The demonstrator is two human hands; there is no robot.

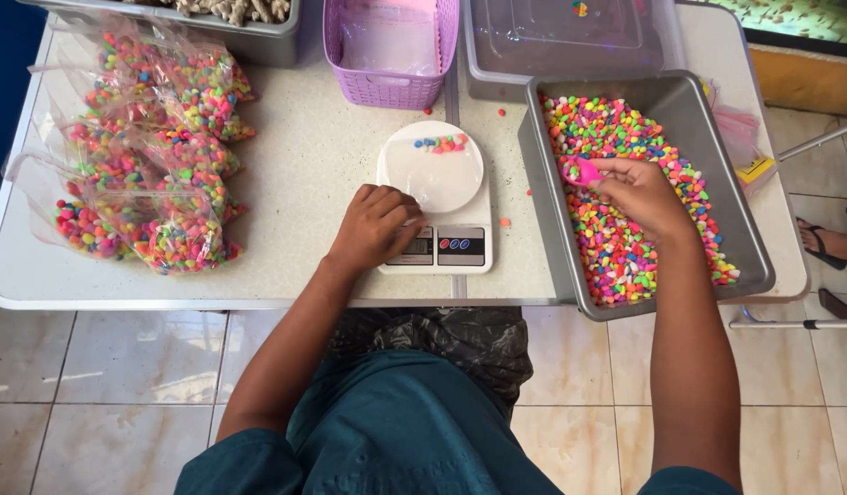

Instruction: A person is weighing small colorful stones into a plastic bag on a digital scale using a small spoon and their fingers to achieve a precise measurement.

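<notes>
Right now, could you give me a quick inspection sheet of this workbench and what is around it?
Surface: pale speckled table, a few loose pebbles near the scale.
Job's things: white digital kitchen scale with a clear bag and a few pebbles on its pan; grey metal tray of multicoloured pebbles; pink scoop.
Clutter: filled clear bags of pebbles heaped at left; lilac plastic basket; clear lidded tub.
Hands: left hand rests on the scale's front edge; right hand holds the scoop over the tray.
Cables: nothing seen.
Surroundings: tiled floor; another person's sandalled foot at right.
</notes>
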